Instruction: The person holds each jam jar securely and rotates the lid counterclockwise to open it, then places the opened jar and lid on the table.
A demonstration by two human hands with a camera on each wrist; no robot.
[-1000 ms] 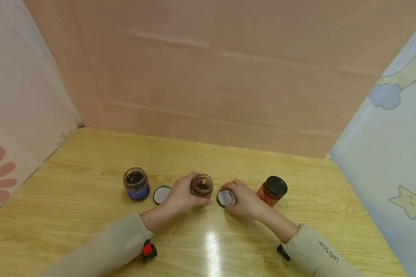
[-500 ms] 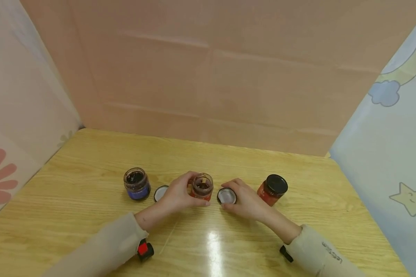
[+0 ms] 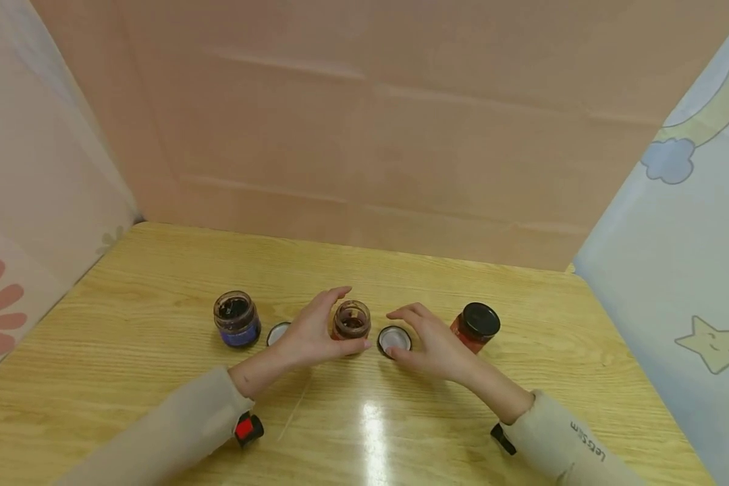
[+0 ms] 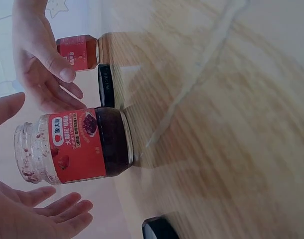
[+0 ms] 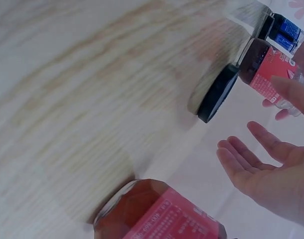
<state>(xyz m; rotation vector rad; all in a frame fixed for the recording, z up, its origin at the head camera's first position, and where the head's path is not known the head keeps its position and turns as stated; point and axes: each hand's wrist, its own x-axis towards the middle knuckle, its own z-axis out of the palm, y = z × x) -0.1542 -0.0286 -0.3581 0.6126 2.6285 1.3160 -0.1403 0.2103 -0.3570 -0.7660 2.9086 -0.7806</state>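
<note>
Left hand (image 3: 306, 337): fingers spread, earlier grip on the jar released.
Right hand (image 3: 440, 346): fingers spread, lid no longer pinched.
Open strawberry jar (image 4: 79, 147): upright on the table (image 3: 158, 290), between left thumb and fingers.
Upturned lid (image 3: 396, 339): flat, between jar and right hand.

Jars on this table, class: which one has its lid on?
The red-labelled jar farthest right in the head view: a black lid covers it. The blue-labelled jar and the middle jar stand open.
</note>
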